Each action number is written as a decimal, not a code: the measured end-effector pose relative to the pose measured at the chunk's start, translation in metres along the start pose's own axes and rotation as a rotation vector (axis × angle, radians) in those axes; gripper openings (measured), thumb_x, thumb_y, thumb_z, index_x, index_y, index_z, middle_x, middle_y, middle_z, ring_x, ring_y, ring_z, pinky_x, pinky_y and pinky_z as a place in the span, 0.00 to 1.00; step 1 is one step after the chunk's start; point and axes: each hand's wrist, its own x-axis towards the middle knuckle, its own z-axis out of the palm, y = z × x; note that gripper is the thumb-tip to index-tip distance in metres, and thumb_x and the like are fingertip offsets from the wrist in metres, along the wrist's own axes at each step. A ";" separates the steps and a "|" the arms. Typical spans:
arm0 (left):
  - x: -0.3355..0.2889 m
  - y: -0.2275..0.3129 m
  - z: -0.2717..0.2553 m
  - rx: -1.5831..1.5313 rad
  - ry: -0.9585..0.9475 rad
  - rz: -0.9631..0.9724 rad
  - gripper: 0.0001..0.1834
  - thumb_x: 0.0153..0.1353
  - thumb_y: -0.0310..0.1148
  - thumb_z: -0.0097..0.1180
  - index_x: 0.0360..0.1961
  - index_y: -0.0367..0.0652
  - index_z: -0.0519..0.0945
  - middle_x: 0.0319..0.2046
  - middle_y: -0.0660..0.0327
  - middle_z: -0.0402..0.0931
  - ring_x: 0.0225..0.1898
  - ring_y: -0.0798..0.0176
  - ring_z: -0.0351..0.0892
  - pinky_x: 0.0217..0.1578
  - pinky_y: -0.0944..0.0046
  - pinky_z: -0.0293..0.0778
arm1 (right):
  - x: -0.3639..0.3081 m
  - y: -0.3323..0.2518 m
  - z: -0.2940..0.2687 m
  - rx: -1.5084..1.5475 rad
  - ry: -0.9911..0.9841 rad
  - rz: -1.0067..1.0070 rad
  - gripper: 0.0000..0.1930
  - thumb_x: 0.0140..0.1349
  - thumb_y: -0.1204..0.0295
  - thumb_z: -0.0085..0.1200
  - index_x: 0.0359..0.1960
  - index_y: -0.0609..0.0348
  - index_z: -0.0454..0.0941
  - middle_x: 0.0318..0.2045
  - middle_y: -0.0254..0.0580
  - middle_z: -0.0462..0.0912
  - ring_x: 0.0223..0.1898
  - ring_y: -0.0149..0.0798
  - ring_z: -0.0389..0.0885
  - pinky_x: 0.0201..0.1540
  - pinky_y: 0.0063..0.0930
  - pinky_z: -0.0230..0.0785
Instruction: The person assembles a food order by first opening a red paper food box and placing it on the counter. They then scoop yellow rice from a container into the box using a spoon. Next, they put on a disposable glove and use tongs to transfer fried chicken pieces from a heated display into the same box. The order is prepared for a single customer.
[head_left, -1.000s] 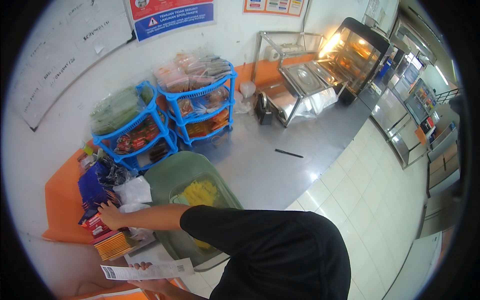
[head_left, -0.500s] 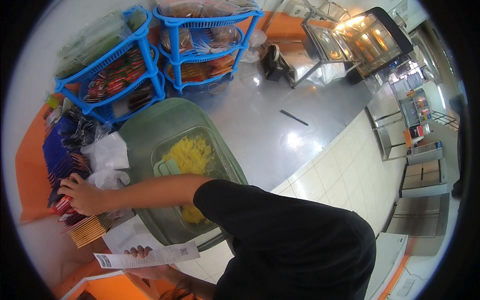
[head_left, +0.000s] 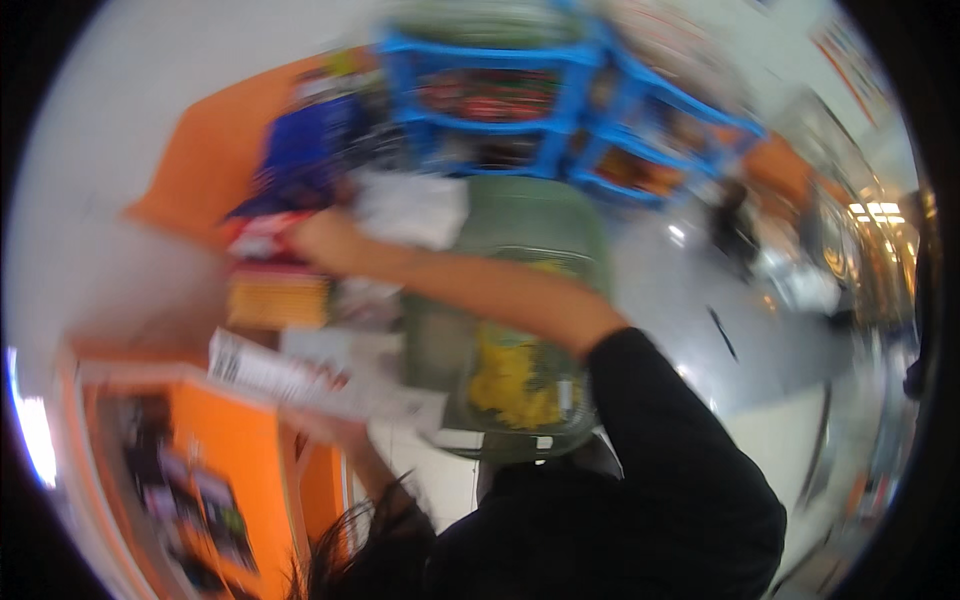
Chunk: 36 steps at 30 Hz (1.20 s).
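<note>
Much of the head view is smeared by motion. My left hand (head_left: 325,425) grips a long white printed paper slip (head_left: 265,370), with its fingers over the front of it. My right arm stretches leftward across a green plastic bin (head_left: 540,205). At its end, my right hand (head_left: 328,242) is at a bunch of red packets (head_left: 262,238). Its fingers are too blurred to show whether they hold one. Dark blue packets (head_left: 300,150) stand in a row beyond it, and a tan ridged stack (head_left: 278,300) sits just nearer.
Inside the green bin lies yellow crumbly stuff (head_left: 520,385). White plastic bags (head_left: 412,208) lie beside it. Blue tiered racks (head_left: 490,95) with packets stand behind. A dark pen (head_left: 722,333) rests on the metal table (head_left: 660,330). An orange cabinet (head_left: 225,430) opens at the lower left.
My view has swung left, so the scene sits further right and turned. My right hand has shifted from the top of the packet row to beside the red packets. The slip stays in my left hand.
</note>
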 end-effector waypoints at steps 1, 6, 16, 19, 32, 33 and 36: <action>0.003 -0.008 0.009 0.154 0.107 0.138 0.35 0.66 0.65 0.33 0.47 0.40 0.70 0.32 0.62 0.71 0.27 0.65 0.69 0.26 0.67 0.69 | -0.001 -0.001 -0.008 -0.032 -0.209 0.145 0.11 0.45 0.66 0.59 0.32 0.52 0.80 0.27 0.46 0.82 0.30 0.50 0.83 0.32 0.43 0.75; 0.044 -0.004 0.060 0.405 0.160 0.243 0.21 0.63 0.51 0.53 0.42 0.43 0.70 0.24 0.65 0.69 0.20 0.70 0.69 0.19 0.69 0.66 | -0.033 -0.025 -0.041 -0.060 0.013 0.068 0.10 0.52 0.71 0.59 0.37 0.57 0.82 0.27 0.45 0.83 0.29 0.45 0.81 0.34 0.37 0.72; 0.126 0.000 0.046 1.178 0.313 0.503 0.38 0.46 0.39 0.73 0.48 0.36 0.61 0.32 0.56 0.72 0.36 0.62 0.73 0.40 0.62 0.70 | -0.046 -0.040 -0.037 -0.023 0.178 -0.092 0.11 0.51 0.76 0.60 0.38 0.57 0.82 0.34 0.37 0.83 0.30 0.40 0.79 0.38 0.34 0.69; 0.126 -0.004 0.037 1.104 0.246 0.490 0.36 0.47 0.36 0.72 0.49 0.37 0.60 0.33 0.56 0.73 0.35 0.61 0.73 0.40 0.63 0.70 | -0.049 -0.044 -0.035 -0.037 0.108 -0.043 0.10 0.50 0.76 0.59 0.35 0.57 0.81 0.33 0.39 0.82 0.31 0.43 0.79 0.39 0.34 0.68; 0.091 0.013 0.065 0.947 0.253 0.386 0.28 0.53 0.33 0.69 0.46 0.42 0.62 0.27 0.62 0.68 0.16 0.69 0.70 0.14 0.71 0.69 | 0.020 -0.056 -0.155 0.329 0.290 0.477 0.09 0.62 0.68 0.56 0.38 0.62 0.81 0.34 0.42 0.81 0.33 0.29 0.78 0.35 0.26 0.70; 0.080 0.015 0.078 0.800 0.186 0.435 0.27 0.54 0.34 0.68 0.47 0.41 0.63 0.29 0.63 0.70 0.18 0.69 0.72 0.17 0.71 0.70 | 0.011 -0.061 -0.179 0.364 0.325 0.459 0.10 0.63 0.68 0.56 0.40 0.62 0.80 0.35 0.40 0.81 0.35 0.26 0.76 0.37 0.23 0.69; 0.026 0.006 0.122 0.584 -0.028 0.357 0.25 0.56 0.35 0.67 0.49 0.39 0.68 0.35 0.63 0.73 0.29 0.70 0.75 0.29 0.71 0.73 | -0.037 -0.076 -0.233 0.598 0.435 0.483 0.13 0.64 0.67 0.56 0.47 0.61 0.79 0.40 0.37 0.82 0.38 0.25 0.77 0.41 0.21 0.70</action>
